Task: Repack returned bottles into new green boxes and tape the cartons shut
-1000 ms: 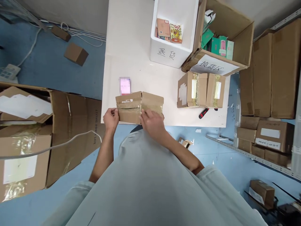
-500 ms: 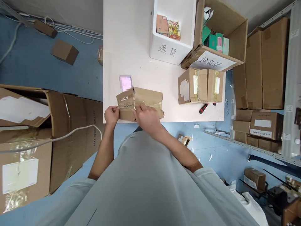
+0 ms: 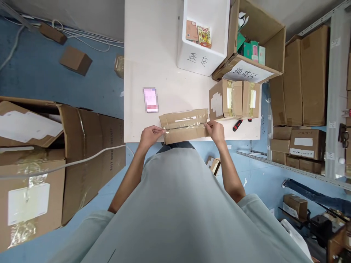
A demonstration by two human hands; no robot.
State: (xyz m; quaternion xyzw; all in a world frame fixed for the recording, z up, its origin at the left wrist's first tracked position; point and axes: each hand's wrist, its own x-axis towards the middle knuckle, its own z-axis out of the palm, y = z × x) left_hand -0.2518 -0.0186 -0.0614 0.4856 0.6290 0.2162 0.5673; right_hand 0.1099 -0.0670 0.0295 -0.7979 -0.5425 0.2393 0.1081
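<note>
A long brown cardboard box (image 3: 186,134) lies at the table's near edge, its upper flaps meeting along a lengthwise seam with clear tape on it. My left hand (image 3: 150,136) pinches the box's left end at the seam. At the right end, my right hand (image 3: 215,131) grips the other corner with thumb and fingers. A pixelated pink and white rectangle (image 3: 151,99) lies on the table beyond the box's left end.
On the white table (image 3: 148,47) stand a white bin (image 3: 201,60) with booklets, an open carton (image 3: 257,22) with green packages, and two taped boxes (image 3: 233,98). A red-black tool (image 3: 237,125) lies near the front edge. Large cartons (image 3: 90,153) stand left.
The box has moved right and now lies lengthwise, its flaps closer together. My right hand has gone from its middle to its right end; my left hand has shifted right. More of the pink rectangle shows.
</note>
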